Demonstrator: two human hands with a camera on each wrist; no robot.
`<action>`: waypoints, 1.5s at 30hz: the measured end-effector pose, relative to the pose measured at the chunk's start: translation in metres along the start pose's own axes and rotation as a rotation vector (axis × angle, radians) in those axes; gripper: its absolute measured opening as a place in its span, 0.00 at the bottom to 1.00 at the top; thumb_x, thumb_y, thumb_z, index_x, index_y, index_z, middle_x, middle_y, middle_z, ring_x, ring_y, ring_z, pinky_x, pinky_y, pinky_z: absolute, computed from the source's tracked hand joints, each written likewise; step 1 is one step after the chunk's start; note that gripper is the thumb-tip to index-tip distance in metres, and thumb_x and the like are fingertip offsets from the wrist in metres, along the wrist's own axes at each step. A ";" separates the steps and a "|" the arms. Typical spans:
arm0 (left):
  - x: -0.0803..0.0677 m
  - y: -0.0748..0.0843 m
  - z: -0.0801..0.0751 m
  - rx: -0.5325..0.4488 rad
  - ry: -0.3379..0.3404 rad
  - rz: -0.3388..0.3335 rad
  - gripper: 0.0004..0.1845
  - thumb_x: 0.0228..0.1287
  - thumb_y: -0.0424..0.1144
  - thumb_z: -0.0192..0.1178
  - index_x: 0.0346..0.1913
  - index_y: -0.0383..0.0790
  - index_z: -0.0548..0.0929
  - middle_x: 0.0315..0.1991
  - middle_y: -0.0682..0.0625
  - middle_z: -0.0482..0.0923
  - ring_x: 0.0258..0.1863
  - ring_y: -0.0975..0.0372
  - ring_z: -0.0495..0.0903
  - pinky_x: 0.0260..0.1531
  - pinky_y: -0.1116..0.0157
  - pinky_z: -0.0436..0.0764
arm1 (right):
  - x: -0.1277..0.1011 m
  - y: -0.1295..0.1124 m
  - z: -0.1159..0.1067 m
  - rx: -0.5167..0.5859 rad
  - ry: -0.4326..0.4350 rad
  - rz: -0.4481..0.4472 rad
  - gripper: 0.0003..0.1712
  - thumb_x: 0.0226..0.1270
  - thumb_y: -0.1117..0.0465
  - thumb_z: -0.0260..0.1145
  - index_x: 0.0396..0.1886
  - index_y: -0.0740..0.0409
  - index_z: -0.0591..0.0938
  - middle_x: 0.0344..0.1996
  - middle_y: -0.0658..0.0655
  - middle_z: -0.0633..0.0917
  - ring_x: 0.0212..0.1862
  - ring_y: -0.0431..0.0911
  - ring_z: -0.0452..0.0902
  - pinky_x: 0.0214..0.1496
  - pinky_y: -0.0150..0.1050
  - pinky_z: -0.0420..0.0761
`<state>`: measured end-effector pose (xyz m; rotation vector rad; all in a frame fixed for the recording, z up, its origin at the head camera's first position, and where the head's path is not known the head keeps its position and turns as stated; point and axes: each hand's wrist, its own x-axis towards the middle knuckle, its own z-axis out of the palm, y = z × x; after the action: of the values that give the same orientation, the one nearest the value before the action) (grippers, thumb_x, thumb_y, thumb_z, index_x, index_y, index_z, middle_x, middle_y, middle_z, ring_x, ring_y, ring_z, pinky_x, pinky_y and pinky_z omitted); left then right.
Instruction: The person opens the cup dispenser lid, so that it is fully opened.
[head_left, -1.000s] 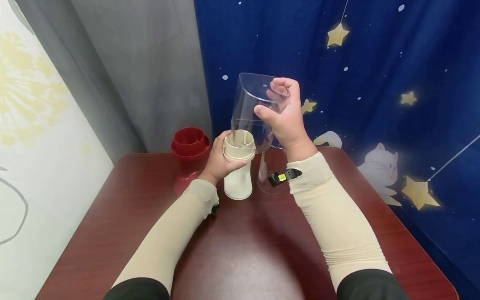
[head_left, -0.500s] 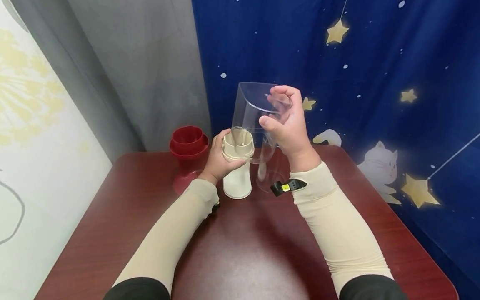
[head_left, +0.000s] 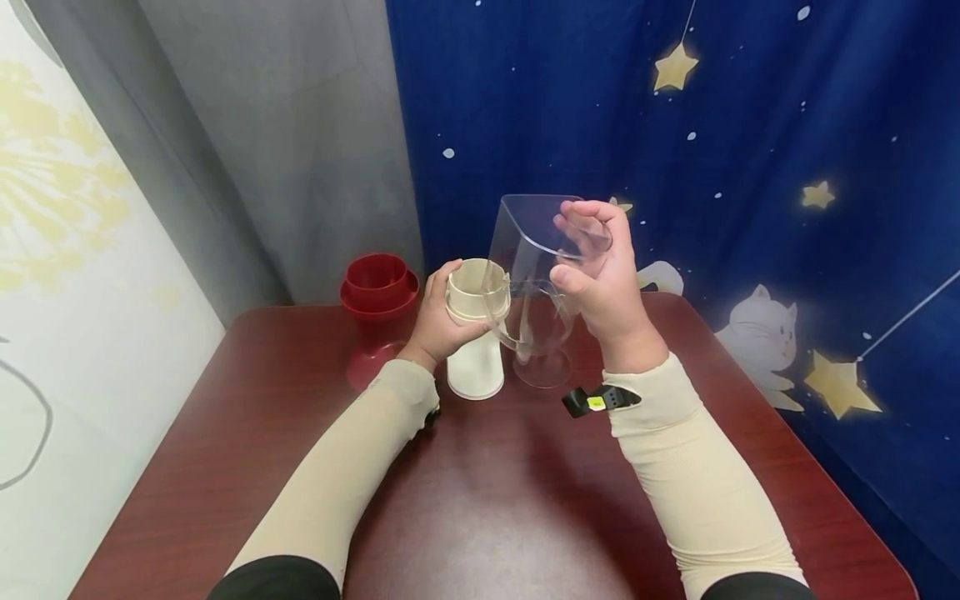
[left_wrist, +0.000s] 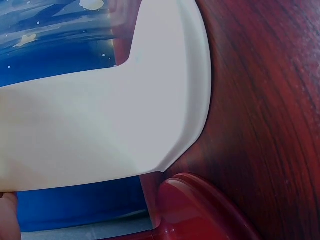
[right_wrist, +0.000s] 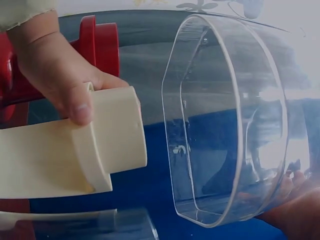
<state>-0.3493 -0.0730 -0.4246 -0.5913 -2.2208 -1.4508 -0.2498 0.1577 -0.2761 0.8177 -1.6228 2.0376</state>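
My left hand (head_left: 438,323) grips a cream plastic stand (head_left: 477,367) just under its ring-shaped top, thumb at the near side. In the left wrist view the stand's flared white foot (left_wrist: 175,90) is upright on the table. My right hand (head_left: 606,279) holds a clear plastic container (head_left: 528,242) between thumb and fingers, tilted in the air to the upper right of the stand. From the right wrist view, the container's wide rim (right_wrist: 235,125) faces the stand's top collar (right_wrist: 120,130), with a gap between them.
A red stand (head_left: 377,287) of similar shape is left of the left hand. A clear stand (head_left: 543,371) sits right of the cream one, partly behind the container. The dark red table (head_left: 480,500) ends at curtains (head_left: 525,83) behind.
My right hand has lowered the clear container and carried it rightward, away from above the cream stand's top. The left hand has kept its grip on the stand.
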 end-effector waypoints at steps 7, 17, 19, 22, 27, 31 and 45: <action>0.001 0.000 0.001 -0.002 0.004 0.017 0.58 0.40 0.45 0.86 0.77 0.56 0.64 0.74 0.45 0.65 0.67 0.52 0.72 0.65 0.51 0.80 | -0.012 0.003 -0.011 0.068 -0.022 -0.004 0.54 0.37 0.38 0.91 0.61 0.48 0.72 0.68 0.62 0.77 0.74 0.62 0.67 0.74 0.60 0.73; 0.000 -0.002 0.001 -0.006 0.006 0.024 0.59 0.40 0.44 0.86 0.77 0.57 0.63 0.74 0.45 0.65 0.67 0.52 0.73 0.66 0.51 0.80 | -0.031 0.007 -0.023 0.091 -0.027 0.026 0.53 0.39 0.39 0.91 0.62 0.48 0.72 0.70 0.61 0.77 0.76 0.61 0.67 0.79 0.64 0.63; -0.001 -0.002 0.001 -0.010 0.006 0.020 0.59 0.39 0.44 0.86 0.77 0.57 0.63 0.74 0.46 0.65 0.67 0.52 0.73 0.66 0.51 0.80 | -0.034 0.008 -0.027 0.098 -0.024 0.028 0.53 0.38 0.40 0.91 0.62 0.48 0.72 0.69 0.60 0.78 0.76 0.60 0.67 0.78 0.63 0.64; -0.002 -0.002 0.000 -0.017 0.005 0.013 0.59 0.39 0.43 0.86 0.77 0.58 0.63 0.74 0.46 0.65 0.66 0.52 0.73 0.65 0.52 0.80 | -0.039 0.010 -0.032 0.116 -0.027 0.023 0.52 0.39 0.43 0.92 0.62 0.50 0.72 0.69 0.58 0.79 0.75 0.57 0.70 0.77 0.61 0.65; -0.002 -0.001 0.000 -0.025 0.001 0.003 0.59 0.39 0.44 0.86 0.77 0.58 0.63 0.74 0.46 0.65 0.65 0.52 0.74 0.65 0.52 0.80 | -0.046 0.016 -0.043 0.149 -0.040 0.005 0.49 0.44 0.49 0.91 0.63 0.53 0.72 0.69 0.60 0.79 0.75 0.58 0.69 0.77 0.60 0.66; -0.003 0.001 -0.001 -0.034 -0.004 -0.003 0.59 0.40 0.44 0.86 0.77 0.58 0.63 0.74 0.46 0.64 0.65 0.52 0.74 0.65 0.51 0.80 | -0.051 0.016 -0.049 0.150 -0.048 0.002 0.48 0.47 0.52 0.90 0.64 0.54 0.72 0.70 0.60 0.79 0.75 0.58 0.68 0.78 0.59 0.66; -0.002 0.000 -0.001 -0.038 0.000 -0.001 0.59 0.39 0.43 0.86 0.78 0.56 0.63 0.74 0.46 0.65 0.66 0.53 0.73 0.66 0.51 0.78 | -0.068 0.022 -0.079 0.185 -0.071 -0.027 0.41 0.54 0.62 0.85 0.64 0.59 0.73 0.69 0.63 0.80 0.74 0.56 0.72 0.74 0.48 0.74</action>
<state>-0.3473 -0.0742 -0.4255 -0.6034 -2.1982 -1.4968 -0.2283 0.2317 -0.3498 0.9810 -1.4665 2.1867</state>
